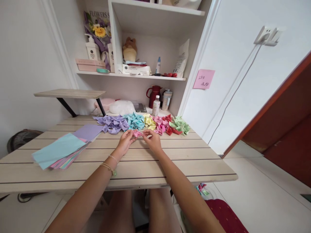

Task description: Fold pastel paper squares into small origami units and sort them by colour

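Observation:
Between my two hands, above the slatted wooden table, is a small pink folded paper (137, 133). My left hand (126, 140) pinches its left end between thumb and fingers. At its right end, my right hand (152, 139) grips it with the fingertips. Just behind lie folded paper pieces grouped by colour: purple ones (112, 123), blue ones (134, 121), yellow ones (150, 121), pink ones (160, 124), red ones (173, 130) and green ones (180, 125). The finer folds of the held paper are too small to make out.
A fanned stack of coloured paper sheets (59, 149) rests on the table (194, 165) at left. Behind stand a small riser shelf (70, 93), a clear bottle (156, 105), a red jug (154, 96) and a tumbler (166, 99). A cable (233, 97) hangs down the right wall.

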Motion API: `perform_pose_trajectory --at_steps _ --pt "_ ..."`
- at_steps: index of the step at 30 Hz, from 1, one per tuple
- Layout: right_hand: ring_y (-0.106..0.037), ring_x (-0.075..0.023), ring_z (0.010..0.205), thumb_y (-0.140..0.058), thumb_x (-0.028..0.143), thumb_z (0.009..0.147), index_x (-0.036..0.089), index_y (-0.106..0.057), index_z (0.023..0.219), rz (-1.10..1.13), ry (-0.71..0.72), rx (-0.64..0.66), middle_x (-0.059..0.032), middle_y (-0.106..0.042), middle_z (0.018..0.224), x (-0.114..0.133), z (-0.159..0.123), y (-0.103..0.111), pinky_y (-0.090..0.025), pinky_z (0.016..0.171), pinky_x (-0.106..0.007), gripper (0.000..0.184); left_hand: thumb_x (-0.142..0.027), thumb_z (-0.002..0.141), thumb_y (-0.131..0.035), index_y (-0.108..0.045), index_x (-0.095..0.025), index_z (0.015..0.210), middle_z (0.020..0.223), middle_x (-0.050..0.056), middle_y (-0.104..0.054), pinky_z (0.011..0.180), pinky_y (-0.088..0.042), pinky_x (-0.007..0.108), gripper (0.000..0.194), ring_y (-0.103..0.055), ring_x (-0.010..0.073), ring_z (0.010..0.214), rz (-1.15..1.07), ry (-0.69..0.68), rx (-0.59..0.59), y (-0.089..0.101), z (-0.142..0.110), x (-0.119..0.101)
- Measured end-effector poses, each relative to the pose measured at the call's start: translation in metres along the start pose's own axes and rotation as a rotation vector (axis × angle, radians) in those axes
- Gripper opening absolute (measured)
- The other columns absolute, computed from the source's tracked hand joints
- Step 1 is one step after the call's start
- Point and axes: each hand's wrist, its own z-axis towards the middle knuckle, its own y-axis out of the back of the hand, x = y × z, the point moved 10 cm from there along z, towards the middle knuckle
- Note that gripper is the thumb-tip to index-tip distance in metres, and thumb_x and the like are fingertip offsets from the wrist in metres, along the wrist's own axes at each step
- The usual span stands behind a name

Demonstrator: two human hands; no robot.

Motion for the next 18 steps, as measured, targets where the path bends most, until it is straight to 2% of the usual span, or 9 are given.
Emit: perform_pose_trajectory --at_steps 12,15,18 --pt "-0.061 -0.0173 0.072 -0.058 0.029 0.070 0.019 -0.062 0.086 0.003 -0.084 -0.015 -0.0035 -0.067 0.078 -0.004 0.000 0.002 -0.046 0.057 -0.026 0.019 -0.039 0.066 -0.069 -0.061 -0.015 0.083 0.111 0.010 -0.061 0.080 -0.047 0.030 0.031 -0.060 0.0173 0.091 0.172 0.006 0.041 -0.013 -0.005 -0.003" --pt "-0.060 -0.0175 0.072 -0.060 0.027 0.069 0.019 -0.063 0.087 -0.036 -0.042 0.014 -0.0026 -0.067 0.075 -0.001 0.000 -0.001 -0.046 0.062 -0.027 0.020 -0.040 0.064 -0.070 -0.061 -0.014 0.083 0.110 0.010 -0.061 0.079 -0.047 0.028 0.033 -0.060 0.0167 0.089 0.163 -0.001 0.007 -0.009 -0.004 -0.004" --pt "-0.061 -0.0173 0.074 -0.060 0.025 0.069 0.020 -0.063 0.083 -0.058 0.004 0.058 -0.0022 -0.068 0.077 0.003 -0.001 -0.006 -0.046 0.065 -0.028 0.015 -0.039 0.064 -0.070 -0.062 -0.014 0.082 0.099 0.008 -0.064 0.078 -0.047 0.028 0.031 -0.060 0.0144 0.083 0.151 -0.006 -0.015 -0.006 -0.003 -0.003"
